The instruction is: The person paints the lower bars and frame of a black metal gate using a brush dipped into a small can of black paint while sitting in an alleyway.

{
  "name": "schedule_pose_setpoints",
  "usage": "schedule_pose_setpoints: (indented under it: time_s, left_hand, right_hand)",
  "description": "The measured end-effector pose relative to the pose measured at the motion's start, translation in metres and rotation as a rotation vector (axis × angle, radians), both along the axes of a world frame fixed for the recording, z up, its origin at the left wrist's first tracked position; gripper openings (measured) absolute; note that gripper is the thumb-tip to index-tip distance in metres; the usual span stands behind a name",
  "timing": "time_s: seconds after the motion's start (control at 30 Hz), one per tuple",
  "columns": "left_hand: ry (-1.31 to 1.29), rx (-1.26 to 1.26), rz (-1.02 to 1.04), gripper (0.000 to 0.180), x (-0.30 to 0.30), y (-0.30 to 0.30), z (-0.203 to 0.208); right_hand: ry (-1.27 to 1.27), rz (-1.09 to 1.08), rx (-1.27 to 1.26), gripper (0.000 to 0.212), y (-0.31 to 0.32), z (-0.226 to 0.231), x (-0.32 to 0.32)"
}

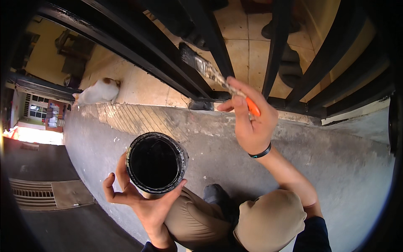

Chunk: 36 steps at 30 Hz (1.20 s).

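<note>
My left hand (pixel 145 206) is wrapped round a can of black paint (pixel 155 164), with its open top facing up. Dark paint coats the inside and the rim. In my right hand (pixel 254 119) is a paintbrush (pixel 212 73), gripped by its orange handle between thumb and fingers. The brush points up and left, and its bristles are black with paint. Its tip is close to the black bars of a metal gate (pixel 208 33); whether it touches a bar I cannot tell. Paint smears mark the brush's metal band and handle.
A white and brown cat (pixel 98 91) is on the tiles (pixel 138 80) at the left. Several dark shoes (pixel 289 67) lie behind the bars. Grey concrete floor (pixel 105 130) runs under me, with a ribbed ramp strip (pixel 134 122) along the threshold. My bent knees (pixel 270 220) are close below the can.
</note>
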State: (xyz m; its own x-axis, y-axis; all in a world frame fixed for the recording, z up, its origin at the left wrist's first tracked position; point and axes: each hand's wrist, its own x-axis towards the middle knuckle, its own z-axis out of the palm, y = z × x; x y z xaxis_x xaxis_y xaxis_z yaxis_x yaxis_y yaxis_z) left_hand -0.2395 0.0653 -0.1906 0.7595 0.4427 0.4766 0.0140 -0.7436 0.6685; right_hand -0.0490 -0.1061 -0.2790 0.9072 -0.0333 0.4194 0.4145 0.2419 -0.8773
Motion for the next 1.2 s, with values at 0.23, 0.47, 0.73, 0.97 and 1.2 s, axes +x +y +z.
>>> schedule_pose_setpoints:
  time_s: [0.23, 0.47, 0.73, 0.97, 1.2]
  left_hand:
    - [-0.046, -0.028, -0.022, 0.14, -0.004, 0.005, -0.002]
    - [0.037, -0.015, -0.049, 0.131, -0.001, 0.004, 0.004]
    - [0.019, -0.015, -0.041, 0.128, -0.005, 0.007, 0.004]
    - [0.029, 0.013, -0.085, 0.127, -0.002, 0.006, 0.011]
    - [0.042, 0.007, -0.071, 0.127, -0.004, 0.009, 0.007]
  right_hand:
    - [-0.106, -0.023, -0.471, 0.03, -0.02, -0.1, -0.016]
    - [-0.227, 0.091, -0.505, 0.028, -0.012, -0.001, 0.028]
    - [-0.736, -0.125, -0.464, 0.041, -0.011, 0.065, 0.03]
    - [-0.75, -0.018, -0.886, 0.043, -0.034, 0.006, 0.013]
    - [-0.877, -0.13, -0.639, 0.04, -0.027, 0.127, 0.037]
